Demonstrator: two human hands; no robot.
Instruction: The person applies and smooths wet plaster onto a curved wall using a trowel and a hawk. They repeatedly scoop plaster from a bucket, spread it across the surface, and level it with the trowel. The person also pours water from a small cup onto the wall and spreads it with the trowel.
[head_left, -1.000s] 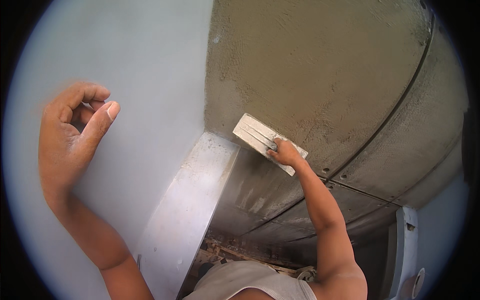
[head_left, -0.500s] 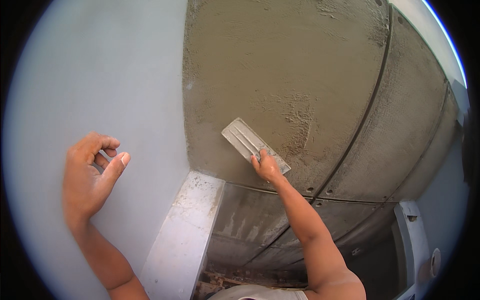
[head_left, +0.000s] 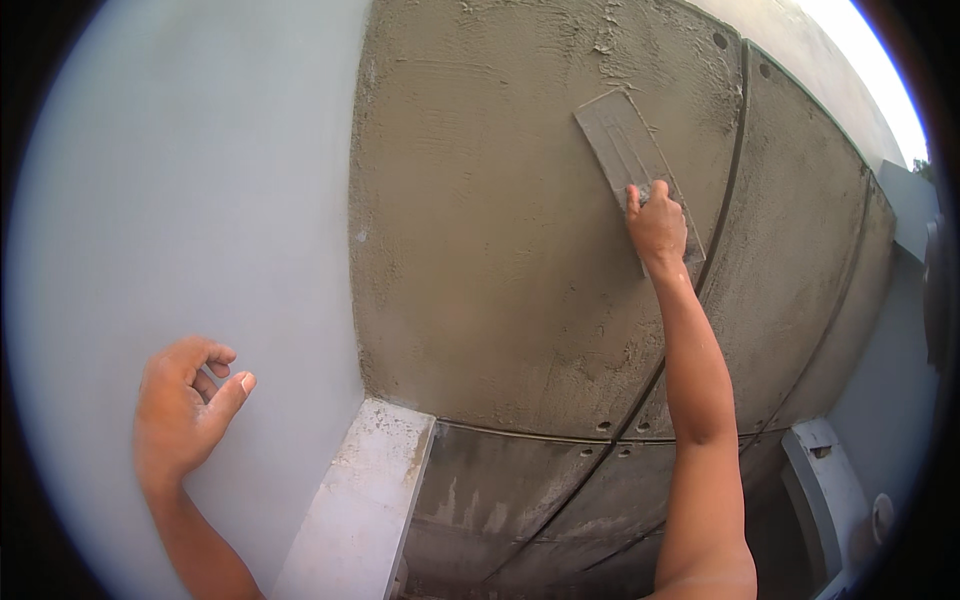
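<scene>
Trowel at two o'clock against the brown wall, your right hand gripping it, its far end eleven o'clock beyond your fingers; left hand loosely curled, eight o'clock.

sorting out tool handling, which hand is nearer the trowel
Right: the right hand grips the trowel; the left hand is well away from it, lower left, before the pale wall.
</scene>
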